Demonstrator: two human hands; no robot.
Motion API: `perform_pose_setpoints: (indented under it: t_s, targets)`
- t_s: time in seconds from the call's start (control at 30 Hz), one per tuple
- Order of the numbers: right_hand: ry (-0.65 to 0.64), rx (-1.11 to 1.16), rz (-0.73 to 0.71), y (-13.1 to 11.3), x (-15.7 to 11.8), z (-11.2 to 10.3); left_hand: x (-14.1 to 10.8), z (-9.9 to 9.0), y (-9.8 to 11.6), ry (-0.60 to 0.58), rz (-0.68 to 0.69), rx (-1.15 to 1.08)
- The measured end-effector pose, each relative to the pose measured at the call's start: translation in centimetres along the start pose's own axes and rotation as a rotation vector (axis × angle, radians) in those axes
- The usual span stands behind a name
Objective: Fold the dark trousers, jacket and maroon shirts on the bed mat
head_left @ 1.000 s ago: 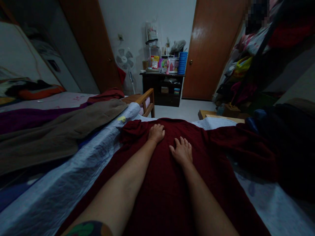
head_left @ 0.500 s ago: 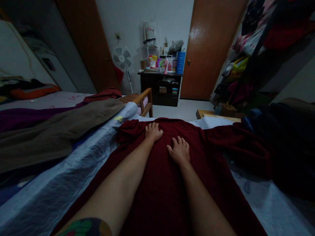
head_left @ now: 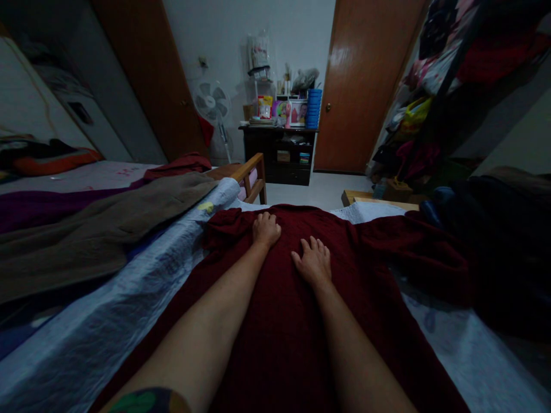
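Note:
A dark red long-sleeved top (head_left: 279,321) lies spread over a pale bed cover, its neck end away from me. One sleeve is bunched at the far left; the other stretches out to the right. My left hand (head_left: 266,230) is on the upper left of the top, its fingers curled into the cloth and closed on it; the fingertips are hidden. Nearer the middle, my right hand (head_left: 314,261) rests palm down on the fabric with its fingers spread.
Brown and purple clothes (head_left: 94,212) lie along the left. Dark clothing (head_left: 503,241) is heaped at the right. Beyond the bed are a wooden rail (head_left: 247,169), a white fan (head_left: 213,100), a dark cabinet (head_left: 278,155) and a wooden door (head_left: 365,86).
My left hand's fingers have curled in from lying stretched out on the cloth. My right hand stays almost where it was, and the top lies as before.

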State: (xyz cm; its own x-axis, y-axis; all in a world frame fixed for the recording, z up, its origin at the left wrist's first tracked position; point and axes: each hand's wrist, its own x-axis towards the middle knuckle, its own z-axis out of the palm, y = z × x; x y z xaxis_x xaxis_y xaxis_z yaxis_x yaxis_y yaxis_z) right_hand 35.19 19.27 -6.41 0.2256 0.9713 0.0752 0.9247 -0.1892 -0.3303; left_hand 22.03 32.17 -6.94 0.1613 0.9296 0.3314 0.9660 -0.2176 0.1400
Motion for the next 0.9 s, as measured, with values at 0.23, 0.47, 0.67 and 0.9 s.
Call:
perform_pose_setpoints:
  t_s: [0.23,0.47,0.67,0.9]
  targets:
    - [0.095,0.091,-0.035,0.8,0.2,-0.3,-0.2,0.0,0.1,-0.004,-0.043,0.026]
    - [0.174,0.053,0.176,2.3,0.5,-1.0,-0.1,-0.3,0.3,0.009,-0.091,0.043]
    - [0.160,-0.005,0.284,2.9,0.7,-1.3,-0.2,-0.4,0.4,0.022,-0.114,0.062]
    - [0.174,0.146,-0.132,0.5,0.2,-1.3,-0.3,-0.6,0.5,-0.017,-0.085,0.058]
